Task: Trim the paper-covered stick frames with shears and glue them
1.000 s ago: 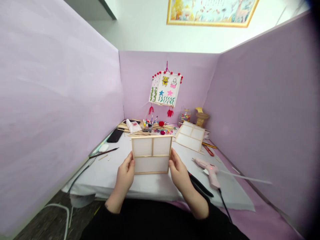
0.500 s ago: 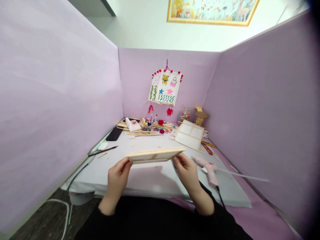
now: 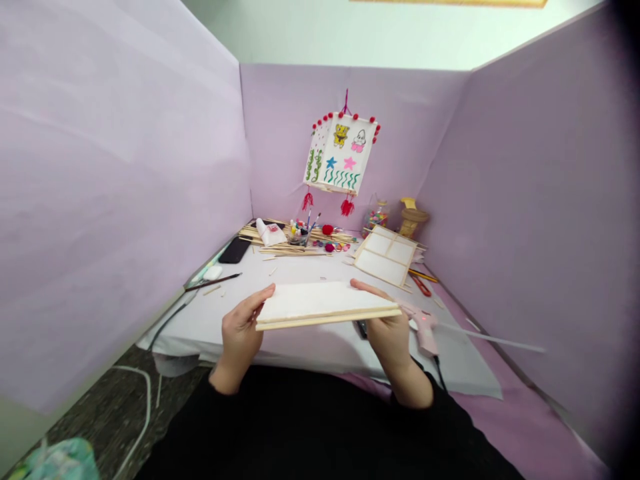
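Between my two hands, above the near part of the table, is a white paper panel [image 3: 320, 300] with thin wooden sticks along its near edge. My left hand [image 3: 243, 330] grips its left side, thumb on top and fingers beneath. On the right side my right hand [image 3: 387, 327] holds it the same way, thumb lying over the paper. The panel is tilted so its white face shows. A pink glue gun [image 3: 425, 331] with a small red light lies just beyond my right hand. Part of a dark object [image 3: 361, 329] shows under the panel's right end.
A decorated paper lantern [image 3: 345, 153] hangs at the back partition. Below it lie wooden sticks [image 3: 295, 251], a cup of brushes [image 3: 301, 235] and red pompoms. A stick-framed paper panel [image 3: 385, 257] leans at the right. A black phone [image 3: 235, 250] and a dark brush [image 3: 213, 283] lie left.
The panel has been tipped over, so its white face shows instead of the stick-framed underside. Both thumbs now rest on top. The view has tilted downward.
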Motion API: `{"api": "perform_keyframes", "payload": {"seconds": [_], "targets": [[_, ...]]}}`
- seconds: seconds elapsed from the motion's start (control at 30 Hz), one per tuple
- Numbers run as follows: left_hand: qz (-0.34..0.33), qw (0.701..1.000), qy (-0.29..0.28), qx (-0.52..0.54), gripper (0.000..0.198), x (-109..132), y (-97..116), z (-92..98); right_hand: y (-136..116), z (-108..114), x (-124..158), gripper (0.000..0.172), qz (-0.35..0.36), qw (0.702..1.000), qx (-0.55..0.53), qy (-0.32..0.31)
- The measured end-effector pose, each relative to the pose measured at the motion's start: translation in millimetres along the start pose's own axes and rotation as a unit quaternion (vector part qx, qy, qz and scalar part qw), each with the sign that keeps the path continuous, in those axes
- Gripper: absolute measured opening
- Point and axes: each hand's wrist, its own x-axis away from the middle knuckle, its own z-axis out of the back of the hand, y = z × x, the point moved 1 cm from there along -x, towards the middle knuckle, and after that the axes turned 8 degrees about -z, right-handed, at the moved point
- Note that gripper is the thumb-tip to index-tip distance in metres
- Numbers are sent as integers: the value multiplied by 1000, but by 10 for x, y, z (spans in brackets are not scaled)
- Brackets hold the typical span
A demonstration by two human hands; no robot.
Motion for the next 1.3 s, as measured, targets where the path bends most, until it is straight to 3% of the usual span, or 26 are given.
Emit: {"api": "perform_keyframes", "payload": {"seconds": [0.13,0.27,0.4,0.57,1.07,1.17,1.3], "targets": [[68,997,-13,-35,24,13,-157,-50,143,-50,-18,30,-54,998,2,-19],[156,984,-87,-3,36,42,-349,-141,336,-120,-19,43,-119,991,20,-65],[187,976,-113,2,42,62,-452,-200,469,-145,-23,47,-140,988,27,-63],[205,974,-96,8,44,22,-530,-287,556,-206,-99,47,-163,984,-42,-54],[139,964,-181,-136,42,-3,-590,-392,661,-308,-139,75,-129,983,80,-99],[146,965,-179,-123,40,-25,-595,-383,670,-319,-137,70,-128,986,59,-93],[165,972,-156,-67,40,9,-619,-352,641,-299,-104,52,-139,985,-3,-106]]}}
